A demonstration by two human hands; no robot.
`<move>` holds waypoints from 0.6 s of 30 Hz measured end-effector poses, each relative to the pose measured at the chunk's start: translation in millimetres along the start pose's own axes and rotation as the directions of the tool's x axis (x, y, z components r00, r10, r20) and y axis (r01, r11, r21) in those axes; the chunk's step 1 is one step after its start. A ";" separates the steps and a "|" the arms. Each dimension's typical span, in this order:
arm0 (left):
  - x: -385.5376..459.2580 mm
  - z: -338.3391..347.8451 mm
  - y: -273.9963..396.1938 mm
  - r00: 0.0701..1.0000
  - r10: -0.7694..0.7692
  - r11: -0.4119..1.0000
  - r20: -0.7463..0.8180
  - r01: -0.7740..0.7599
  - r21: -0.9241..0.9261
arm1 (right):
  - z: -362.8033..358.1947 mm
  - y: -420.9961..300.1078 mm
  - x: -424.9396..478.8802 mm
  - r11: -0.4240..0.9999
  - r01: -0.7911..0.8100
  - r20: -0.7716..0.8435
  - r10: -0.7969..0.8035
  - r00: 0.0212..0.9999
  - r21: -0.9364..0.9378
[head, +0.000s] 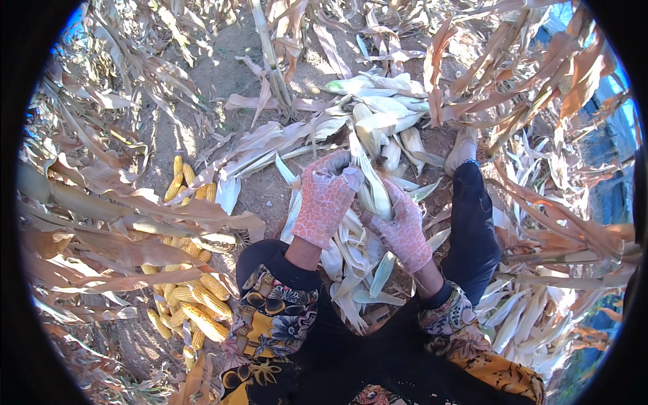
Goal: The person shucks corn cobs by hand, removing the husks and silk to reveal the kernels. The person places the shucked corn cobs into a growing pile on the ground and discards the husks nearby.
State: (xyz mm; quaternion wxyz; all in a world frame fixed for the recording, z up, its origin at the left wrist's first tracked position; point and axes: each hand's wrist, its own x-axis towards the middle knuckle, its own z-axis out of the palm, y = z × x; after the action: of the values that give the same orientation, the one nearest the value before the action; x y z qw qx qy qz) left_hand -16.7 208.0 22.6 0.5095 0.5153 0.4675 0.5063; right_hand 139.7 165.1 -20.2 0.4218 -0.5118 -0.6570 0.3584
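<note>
An ear of corn in its pale dry husk (pixel 373 188) is held upright in front of me. My right hand (pixel 403 223), in a worn orange-and-white work glove, grips its lower end. My left hand (pixel 326 200), gloved alike, has curled fingers against the husk's left edge; whether they pinch it is hidden. Beyond the hands lies a heap of unhusked ears (pixel 387 109) on the soil. Stripped husks (pixel 349 253) are piled below my hands, between my legs.
Husked yellow ears (pixel 202 304) are heaped at left, partly covered by dry corn leaves (pixel 121 248). A standing stalk (pixel 273 61) rises beyond the ears. My bent leg (pixel 471 217) and bare foot (pixel 461 149) are at right. More loose husks (pixel 526 314) lie at lower right.
</note>
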 end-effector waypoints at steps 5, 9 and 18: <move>0.5 5.4 -0.9 0.999 0.023 0.984 0.048 -0.031 0.176 | -12.0 1.3 2.2 0.958 -0.165 0.112 0.141 0.984 0.235; -1.8 14.5 -5.7 0.987 0.130 0.905 0.094 -0.157 0.396 | -22.4 -3.4 13.7 0.987 -0.007 -0.102 0.024 0.995 0.160; -13.5 18.2 -11.5 0.967 0.241 0.821 0.086 -0.251 0.513 | -28.6 -17.4 23.8 0.982 -0.124 -0.007 0.126 0.992 0.141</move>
State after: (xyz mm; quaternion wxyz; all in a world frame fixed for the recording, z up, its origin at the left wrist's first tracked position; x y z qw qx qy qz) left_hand 1.2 194.1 11.1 0.2856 0.6939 0.5121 0.4180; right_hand 156.7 185.6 11.0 0.4384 -0.5238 -0.5936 0.4254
